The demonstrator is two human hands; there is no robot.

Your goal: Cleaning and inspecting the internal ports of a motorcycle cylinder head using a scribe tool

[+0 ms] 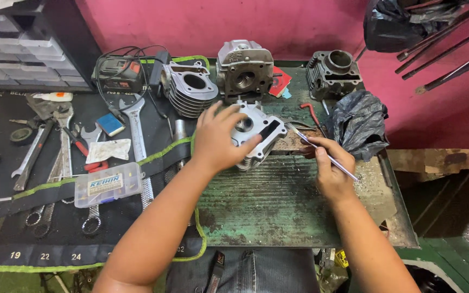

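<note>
The left hand (216,138) comes in from seven o'clock, forearm stretched diagonally up the frame, palm down and fingers spread over the top and near side of a silver engine cylinder head (256,135), gripping it. That cylinder head sits on the worn green tabletop (278,206) just above centre. The right hand (329,168) enters from five o'clock and rests just at three o'clock of the cylinder head, fingers curled and pinching a thin metal rod tool (321,152) whose tip points toward eleven o'clock, ending close to the head's right edge.

At nine o'clock, on a black tool roll (6,211) laid with wrenches, lies a clear plastic compartment box (108,185), lid closed; its contents are too small to tell. At ten o'clock a rack of small drawers (12,43) stands shut. At two o'clock a crumpled black plastic bag (358,123) lies on the tabletop, contents hidden. At twelve o'clock stand a finned cylinder (191,89), another cylinder head (243,66) and a dark cylinder block (334,73).
</note>
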